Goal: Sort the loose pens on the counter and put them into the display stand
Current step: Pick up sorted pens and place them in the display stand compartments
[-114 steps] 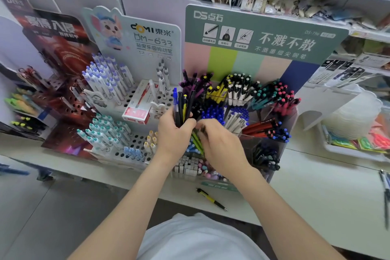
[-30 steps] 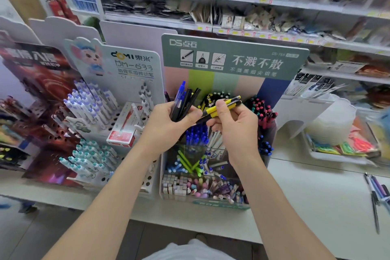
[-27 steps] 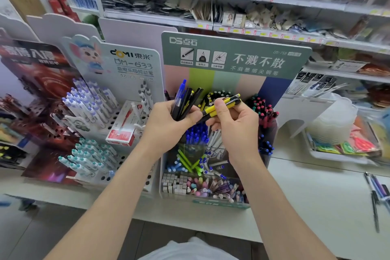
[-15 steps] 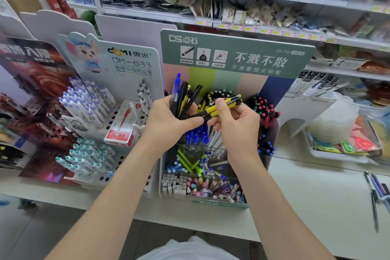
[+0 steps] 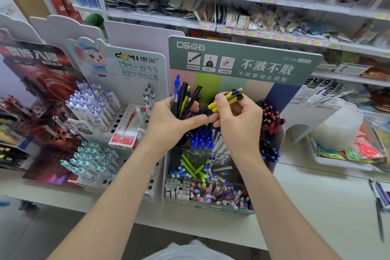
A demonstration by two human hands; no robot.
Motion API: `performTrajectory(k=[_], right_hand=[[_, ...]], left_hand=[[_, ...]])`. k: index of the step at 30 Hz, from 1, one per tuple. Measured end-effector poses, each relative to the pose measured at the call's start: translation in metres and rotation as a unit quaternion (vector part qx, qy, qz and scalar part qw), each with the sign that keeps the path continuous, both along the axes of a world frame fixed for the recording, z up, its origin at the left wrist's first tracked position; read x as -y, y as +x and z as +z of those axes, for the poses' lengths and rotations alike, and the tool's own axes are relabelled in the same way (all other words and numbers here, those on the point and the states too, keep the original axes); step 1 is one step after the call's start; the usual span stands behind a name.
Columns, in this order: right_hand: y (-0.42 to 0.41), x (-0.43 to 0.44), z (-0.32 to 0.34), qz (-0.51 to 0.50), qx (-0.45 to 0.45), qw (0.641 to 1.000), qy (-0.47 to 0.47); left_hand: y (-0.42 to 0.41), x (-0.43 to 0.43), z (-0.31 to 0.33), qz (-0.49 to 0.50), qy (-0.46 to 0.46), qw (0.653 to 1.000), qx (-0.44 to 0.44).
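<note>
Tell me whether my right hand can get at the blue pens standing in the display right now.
Probably yes as far as position goes: the blue pens stand just below the right hand with nothing covering them. But it is pinching yellow pens, so it would likely need to drop those off first.

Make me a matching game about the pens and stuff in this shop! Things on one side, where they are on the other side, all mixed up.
Things:
1. yellow pens
2. bunch of pens
3. red box
4. loose pens

Places:
A. lying on the counter, far right
B. held in the left hand
C. on the white stand
D. pinched in the right hand

Pairs: 1-D, 2-B, 3-C, 4-A.
</note>
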State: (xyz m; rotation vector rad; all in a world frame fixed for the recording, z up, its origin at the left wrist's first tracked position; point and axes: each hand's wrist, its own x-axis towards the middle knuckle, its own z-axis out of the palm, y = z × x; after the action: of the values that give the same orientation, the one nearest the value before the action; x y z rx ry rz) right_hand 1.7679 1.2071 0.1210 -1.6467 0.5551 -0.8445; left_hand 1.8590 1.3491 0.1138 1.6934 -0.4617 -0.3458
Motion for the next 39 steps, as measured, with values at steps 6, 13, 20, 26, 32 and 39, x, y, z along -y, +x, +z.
performTrajectory(k=[6,13,20,26,32,39], right_hand=[[0.001,0.008,0.008,0.033,-0.001,0.999,0.003],[-0.002,0.005,0.003,0.013,-0.001,0.999,0.049],[-0.001,0.004,0.002,0.008,0.0,0.991,0.134],[0.001,0.002,0.004,-0.022,0.021,0.995,0.1],[0.024,0.021,-0.002,-0.038,-0.015,0.973,-0.227],[0.049,0.037,-0.009,0.021,-0.213,0.894,-0.395]], left_hand=[[-0.001,0.001,-0.004,-0.005,-0.037,0.999,-0.024],[-0.003,-0.001,-0.007,0.006,-0.032,0.998,-0.052],[-0.002,-0.006,-0.007,0.0,-0.053,0.996,-0.068],[-0.005,-0.005,-0.006,0.036,-0.013,0.999,0.024],[-0.007,-0.004,-0.022,0.128,0.017,0.991,-0.026],[-0.012,-0.009,-0.033,0.089,0.016,0.99,-0.112]])
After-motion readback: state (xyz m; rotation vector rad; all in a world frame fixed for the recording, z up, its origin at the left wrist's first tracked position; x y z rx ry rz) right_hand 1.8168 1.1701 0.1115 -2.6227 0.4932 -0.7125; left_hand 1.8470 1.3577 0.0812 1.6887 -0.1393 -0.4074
